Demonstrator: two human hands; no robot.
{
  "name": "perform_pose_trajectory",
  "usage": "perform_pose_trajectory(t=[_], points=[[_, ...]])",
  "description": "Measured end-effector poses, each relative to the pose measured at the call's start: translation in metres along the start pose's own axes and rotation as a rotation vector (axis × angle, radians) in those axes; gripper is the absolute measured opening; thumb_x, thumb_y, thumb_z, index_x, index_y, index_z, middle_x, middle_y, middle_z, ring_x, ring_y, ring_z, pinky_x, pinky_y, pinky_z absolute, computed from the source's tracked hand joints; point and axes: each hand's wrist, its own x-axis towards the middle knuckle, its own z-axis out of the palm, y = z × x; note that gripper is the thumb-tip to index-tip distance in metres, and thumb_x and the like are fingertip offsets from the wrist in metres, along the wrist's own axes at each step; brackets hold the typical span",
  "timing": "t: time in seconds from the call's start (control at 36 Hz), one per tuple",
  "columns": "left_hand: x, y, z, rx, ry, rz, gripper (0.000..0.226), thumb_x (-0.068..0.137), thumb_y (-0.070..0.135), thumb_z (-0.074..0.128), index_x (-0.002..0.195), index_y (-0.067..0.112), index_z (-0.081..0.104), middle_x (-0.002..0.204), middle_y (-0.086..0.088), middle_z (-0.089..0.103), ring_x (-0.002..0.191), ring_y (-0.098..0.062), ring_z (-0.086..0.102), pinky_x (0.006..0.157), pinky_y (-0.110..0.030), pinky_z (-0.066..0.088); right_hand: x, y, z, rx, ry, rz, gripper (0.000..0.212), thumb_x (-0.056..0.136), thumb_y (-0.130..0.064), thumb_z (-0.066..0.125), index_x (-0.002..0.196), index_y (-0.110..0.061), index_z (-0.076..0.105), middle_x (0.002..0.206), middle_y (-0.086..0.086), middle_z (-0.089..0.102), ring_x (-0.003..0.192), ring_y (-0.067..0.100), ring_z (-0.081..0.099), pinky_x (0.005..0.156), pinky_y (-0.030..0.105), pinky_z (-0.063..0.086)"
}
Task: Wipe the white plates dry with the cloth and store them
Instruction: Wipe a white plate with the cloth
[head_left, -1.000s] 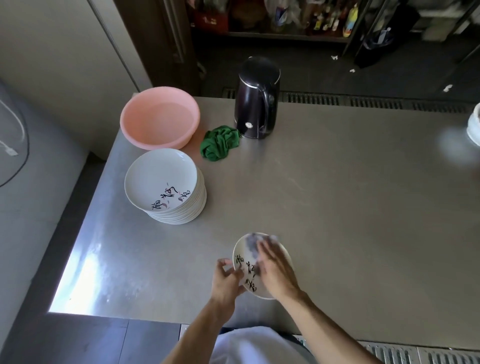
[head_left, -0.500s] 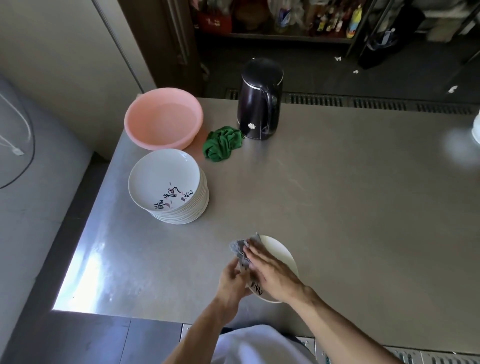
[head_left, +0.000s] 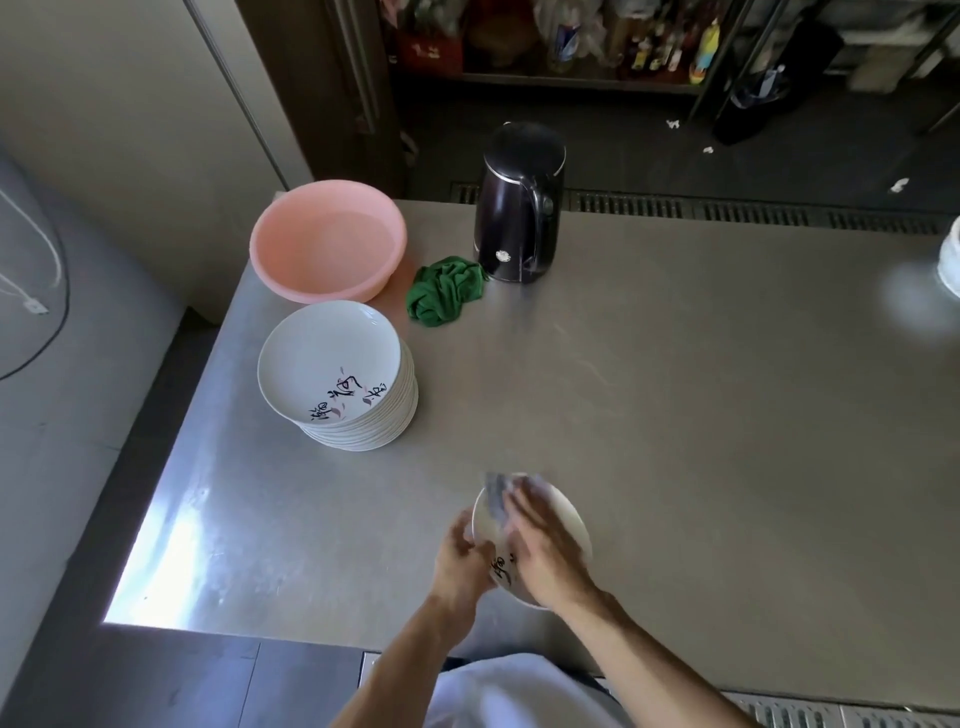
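Note:
A white plate (head_left: 563, 512) with black writing is held over the near edge of the steel table (head_left: 701, 415). My left hand (head_left: 460, 558) grips its left rim. My right hand (head_left: 545, 548) lies on the plate's face and presses a grey cloth (head_left: 496, 496) against it; the cloth shows blurred at the plate's upper left. A stack of several white plates (head_left: 337, 376) with the same writing stands on the table to the left.
A pink basin (head_left: 327, 239) sits at the table's back left corner. A crumpled green cloth (head_left: 444, 296) lies beside a black kettle (head_left: 519, 202). Part of a white dish (head_left: 950, 257) shows at the right edge. Shelves with bottles stand behind.
My right hand has slid the cloth across the plate, from the top to the left and back up. The plate has turned slightly in my left hand.

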Motion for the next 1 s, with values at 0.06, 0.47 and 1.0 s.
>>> perform_pose_trajectory(t=[0.06, 0.47, 1.0], points=[[-0.002, -0.001, -0.001, 0.007, -0.037, 0.014, 0.039, 0.097, -0.012, 0.044, 0.113, 0.017, 0.066, 0.106, -0.017, 0.075, 0.096, -0.028, 0.074, 0.075, -0.045, 0.062, -0.007, -0.005, 0.001, -0.034, -0.11, -0.23, 0.058, 0.099, -0.027, 0.04, 0.154, -0.009, 0.034, 0.163, 0.001, 0.022, 0.153, 0.017, 0.013, 0.125, 0.032, 0.005], [-0.001, -0.004, -0.001, -0.071, 0.018, -0.019, 0.059, 0.089, -0.017, 0.03, 0.122, 0.015, 0.065, 0.105, -0.023, 0.072, 0.09, -0.033, 0.069, 0.071, -0.046, 0.06, 0.005, 0.01, -0.008, -0.166, 0.013, 0.2, 0.067, 0.098, -0.014, 0.048, 0.159, -0.012, 0.019, 0.166, 0.004, 0.016, 0.154, 0.026, 0.012, 0.126, 0.035, 0.006], [0.005, 0.012, -0.007, -0.018, -0.066, -0.001, 0.056, 0.096, -0.013, 0.035, 0.136, 0.017, 0.061, 0.12, -0.015, 0.073, 0.108, -0.034, 0.07, 0.073, -0.046, 0.061, -0.01, 0.011, -0.007, -0.103, 0.051, -0.192, 0.056, 0.089, -0.011, 0.071, 0.142, -0.005, 0.053, 0.153, 0.006, 0.043, 0.141, 0.024, 0.043, 0.113, 0.038, 0.04]])
